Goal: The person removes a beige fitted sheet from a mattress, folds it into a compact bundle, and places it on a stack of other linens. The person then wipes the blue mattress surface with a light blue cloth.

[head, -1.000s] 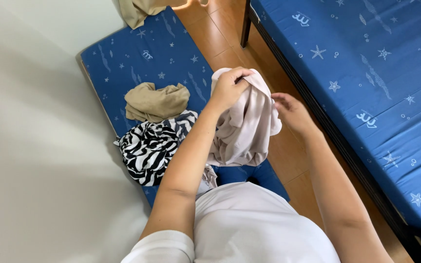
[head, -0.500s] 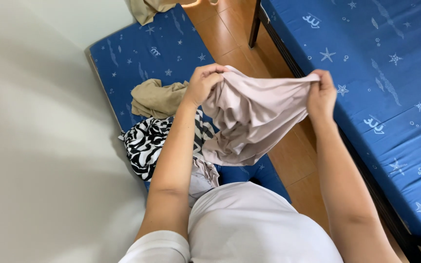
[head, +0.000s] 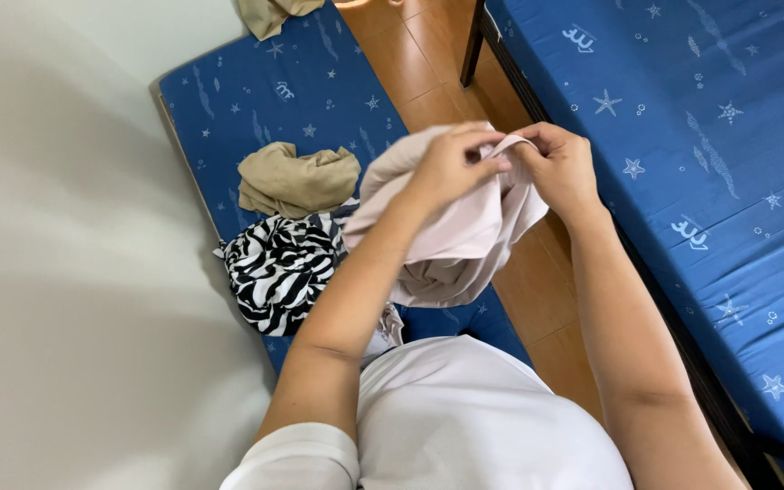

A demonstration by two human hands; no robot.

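A pale pink garment (head: 465, 236) hangs in front of my chest, above the gap between two mattresses. My left hand (head: 451, 163) and my right hand (head: 560, 163) both pinch its top edge, with the fingers almost touching at the middle. The cloth droops below in loose folds. To the left of it, on the blue mattress (head: 256, 100), lie a crumpled tan garment (head: 297, 179) and a black-and-white zebra-striped garment (head: 279, 265).
A white wall runs along the left. A second blue mattress (head: 710, 118) on a dark frame fills the right side. Brown wooden floor (head: 419, 63) shows between the two. Another tan cloth (head: 269, 14) lies at the top edge.
My hands held the garment's top edge stretched wide apart half a second ago. They have now come together at the middle, and the cloth has bunched.
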